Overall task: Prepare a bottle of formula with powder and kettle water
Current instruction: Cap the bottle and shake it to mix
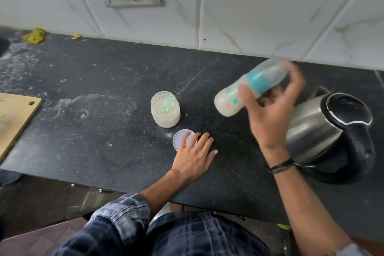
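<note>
Head view: dark desk (104,110); steel kettle (324,129) stands right, closed. Grip of right hand (274,106) curls round capped baby bottle (232,100), tilted above desk, milky, blurred: filling looks done, mixing underway. Nearby powder jar (165,110) open; flat left hand (193,156) rests on its lid (180,137).

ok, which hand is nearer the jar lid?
Left. The left hand rests partly on the lid; the right hand is off to its right, holding the bottle.
</note>
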A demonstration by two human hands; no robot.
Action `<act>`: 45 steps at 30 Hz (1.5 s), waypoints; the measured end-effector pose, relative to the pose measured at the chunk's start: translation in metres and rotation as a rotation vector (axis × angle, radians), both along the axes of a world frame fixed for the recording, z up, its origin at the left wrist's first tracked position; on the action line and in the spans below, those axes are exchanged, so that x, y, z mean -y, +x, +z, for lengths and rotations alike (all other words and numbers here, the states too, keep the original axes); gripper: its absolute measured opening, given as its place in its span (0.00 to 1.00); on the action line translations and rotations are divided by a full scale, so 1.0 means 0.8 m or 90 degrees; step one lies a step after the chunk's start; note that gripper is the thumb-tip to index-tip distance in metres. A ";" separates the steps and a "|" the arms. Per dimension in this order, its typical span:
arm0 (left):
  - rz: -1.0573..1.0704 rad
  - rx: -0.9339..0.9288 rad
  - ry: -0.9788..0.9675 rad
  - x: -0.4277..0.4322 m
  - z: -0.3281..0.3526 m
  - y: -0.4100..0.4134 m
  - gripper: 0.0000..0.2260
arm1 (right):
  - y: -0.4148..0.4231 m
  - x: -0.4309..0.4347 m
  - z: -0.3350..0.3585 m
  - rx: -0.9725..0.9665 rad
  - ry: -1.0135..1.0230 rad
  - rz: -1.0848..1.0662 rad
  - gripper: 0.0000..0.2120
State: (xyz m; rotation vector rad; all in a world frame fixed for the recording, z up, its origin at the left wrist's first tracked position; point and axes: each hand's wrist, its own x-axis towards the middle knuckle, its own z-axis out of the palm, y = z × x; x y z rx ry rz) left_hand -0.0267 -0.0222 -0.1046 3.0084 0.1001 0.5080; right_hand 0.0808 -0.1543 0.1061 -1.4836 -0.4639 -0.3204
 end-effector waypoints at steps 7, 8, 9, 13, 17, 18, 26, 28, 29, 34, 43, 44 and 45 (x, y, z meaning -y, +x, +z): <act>0.006 -0.013 -0.001 0.002 0.003 0.000 0.20 | -0.003 0.002 0.008 0.027 0.049 -0.036 0.37; 0.001 -0.012 -0.001 0.001 0.002 -0.001 0.20 | -0.002 0.003 0.000 0.006 -0.006 -0.016 0.37; -0.004 -0.013 -0.002 0.001 0.002 -0.001 0.20 | -0.004 0.005 -0.006 -0.012 -0.034 -0.008 0.37; 0.008 -0.019 -0.007 0.002 0.004 0.002 0.20 | -0.005 0.011 0.004 0.040 0.093 -0.079 0.38; -0.004 -0.023 -0.007 0.001 0.004 -0.001 0.20 | -0.009 0.004 -0.010 -0.010 -0.027 -0.010 0.37; -0.006 -0.026 -0.007 0.001 0.004 -0.001 0.20 | -0.015 0.004 -0.010 -0.022 -0.025 -0.011 0.37; -0.006 -0.027 0.005 0.000 0.002 -0.001 0.21 | -0.014 0.000 -0.007 0.001 0.000 -0.011 0.37; -0.002 -0.021 0.006 0.001 0.002 0.001 0.20 | -0.017 0.002 0.006 0.022 0.079 -0.041 0.37; 0.001 -0.015 0.005 0.002 0.002 0.001 0.20 | -0.014 0.004 0.010 0.046 0.116 -0.060 0.37; -0.003 0.006 0.011 0.001 0.001 -0.001 0.20 | -0.009 -0.001 -0.006 -0.015 -0.035 0.025 0.37; -0.004 0.003 0.015 0.001 0.000 0.000 0.20 | -0.012 0.003 -0.014 -0.042 -0.034 0.007 0.37; -0.003 0.007 0.018 0.002 0.001 0.001 0.20 | -0.014 0.005 -0.007 -0.031 0.009 -0.008 0.37; 0.000 0.009 0.019 0.002 0.001 0.002 0.20 | -0.013 0.008 0.002 -0.007 0.063 -0.033 0.37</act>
